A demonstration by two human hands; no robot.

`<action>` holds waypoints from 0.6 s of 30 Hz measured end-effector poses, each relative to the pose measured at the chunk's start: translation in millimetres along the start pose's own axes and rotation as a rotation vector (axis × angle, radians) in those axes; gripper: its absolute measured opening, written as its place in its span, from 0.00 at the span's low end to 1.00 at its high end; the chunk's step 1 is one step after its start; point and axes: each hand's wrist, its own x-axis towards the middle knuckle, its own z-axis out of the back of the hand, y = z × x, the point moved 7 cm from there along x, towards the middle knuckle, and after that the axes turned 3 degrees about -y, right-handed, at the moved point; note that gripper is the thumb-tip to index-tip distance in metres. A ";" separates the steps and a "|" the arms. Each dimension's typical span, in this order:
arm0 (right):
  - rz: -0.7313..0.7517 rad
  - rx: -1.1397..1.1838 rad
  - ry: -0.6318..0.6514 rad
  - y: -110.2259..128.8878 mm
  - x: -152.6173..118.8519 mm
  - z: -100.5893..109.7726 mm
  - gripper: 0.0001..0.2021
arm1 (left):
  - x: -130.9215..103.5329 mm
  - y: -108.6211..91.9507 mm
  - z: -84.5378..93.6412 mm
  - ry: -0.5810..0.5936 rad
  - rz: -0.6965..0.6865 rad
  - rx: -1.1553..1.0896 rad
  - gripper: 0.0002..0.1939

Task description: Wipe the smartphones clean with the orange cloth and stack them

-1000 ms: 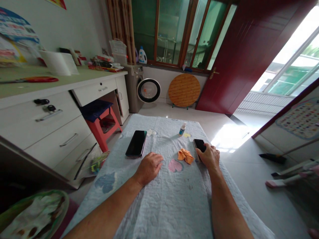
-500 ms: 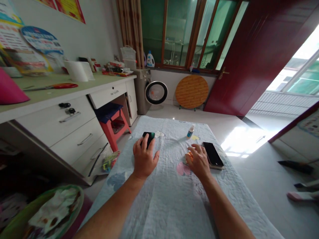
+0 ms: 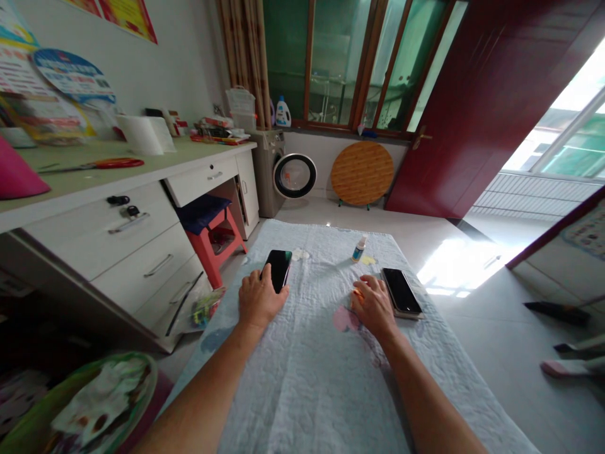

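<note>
My left hand (image 3: 259,296) is at the lower end of a black smartphone (image 3: 280,265) lying on the bed cover. Its thumb is by the phone's lower right corner and its other fingers curl at the left edge. My right hand (image 3: 375,304) rests on the cover, its fingers bent over a small orange thing (image 3: 357,294) that is mostly hidden, so its kind cannot be made out. Just right of that hand, a second dark-screened phone (image 3: 401,290) lies on a flat pale object. A small spray bottle (image 3: 359,248) stands farther back.
The pale blue quilted cover (image 3: 321,378) spreads under everything. At left stand a white desk (image 3: 137,221) with scissors (image 3: 104,164) and a paper roll (image 3: 142,133), a red stool (image 3: 215,236) and a waste bin (image 3: 154,378). A washing machine (image 3: 267,170) has its round door open.
My left hand has drawn back from the phone's face toward its lower left side, uncovering more of the screen. My right hand stays over the orange thing, almost unmoved.
</note>
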 end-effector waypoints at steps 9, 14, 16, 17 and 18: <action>0.021 0.034 -0.028 0.4 -1.0 -0.2 0.11 | 0.3 -2.1 -1.6 -0.019 0.027 0.031 0.34; 0.024 0.046 -0.032 0.7 -1.1 -0.4 0.11 | 2.0 -1.6 -4.4 -0.064 0.022 -0.025 0.37; 0.020 0.044 -0.033 0.6 -1.2 0.0 0.11 | 3.2 -1.8 -2.9 -0.088 0.020 -0.056 0.37; 0.016 0.041 -0.033 0.4 -1.2 0.3 0.11 | 3.8 -2.2 -1.2 -0.103 0.018 -0.075 0.37; 0.012 0.038 -0.034 0.0 -1.1 0.6 0.11 | 4.3 -3.1 1.2 -0.118 0.012 -0.097 0.37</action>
